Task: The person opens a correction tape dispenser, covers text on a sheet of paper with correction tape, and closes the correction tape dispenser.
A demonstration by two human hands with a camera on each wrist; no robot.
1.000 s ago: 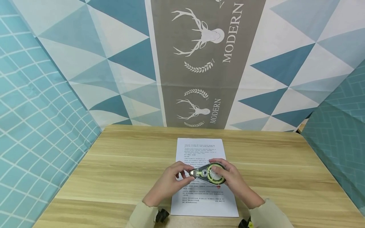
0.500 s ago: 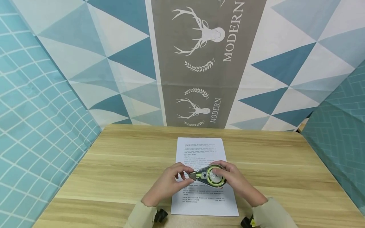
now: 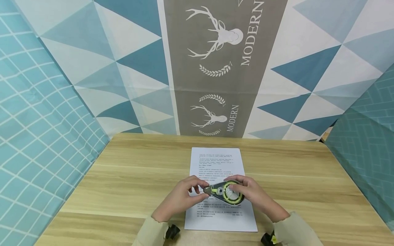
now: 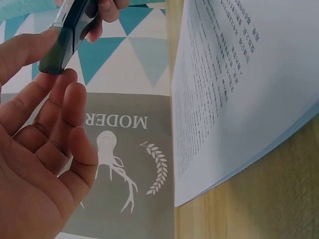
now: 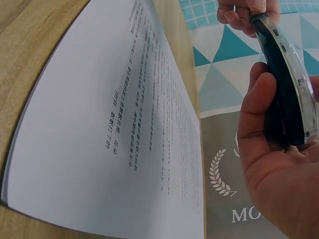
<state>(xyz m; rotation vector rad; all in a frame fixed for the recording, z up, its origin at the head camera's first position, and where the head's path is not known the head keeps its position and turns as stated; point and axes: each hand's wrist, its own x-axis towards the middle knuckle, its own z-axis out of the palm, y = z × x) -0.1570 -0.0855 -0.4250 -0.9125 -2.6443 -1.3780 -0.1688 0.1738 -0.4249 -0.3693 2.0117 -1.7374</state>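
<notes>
A correction tape dispenser (image 3: 231, 193), dark with a yellow-green ring and a clear window, is held above a printed sheet. At its narrow tip, my left hand (image 3: 181, 198) pinches the cap end between thumb and index finger. My right hand (image 3: 257, 196) grips the wide round end, thumb on top and fingers beneath. In the left wrist view the dispenser's tip (image 4: 57, 57) sits between thumb and index finger, the other fingers loosely bent. The right wrist view shows the dispenser (image 5: 284, 84) edge-on in the right hand (image 5: 284, 184). Whether the cap is fully seated cannot be told.
The stack of printed paper (image 3: 220, 222) lies on the wooden table (image 3: 138, 177) below both hands. Behind the table hangs a patterned cloth (image 3: 212, 85) with deer heads and triangles. Blue tiled cloths (image 3: 37, 130) flank the sides. Black wrist devices (image 3: 173, 231) sit by the sleeves.
The dispenser's wide end has dipped slightly toward me, and its face has tilted a little. Both hands keep their hold on it. The paper has not visibly shifted on the table.
</notes>
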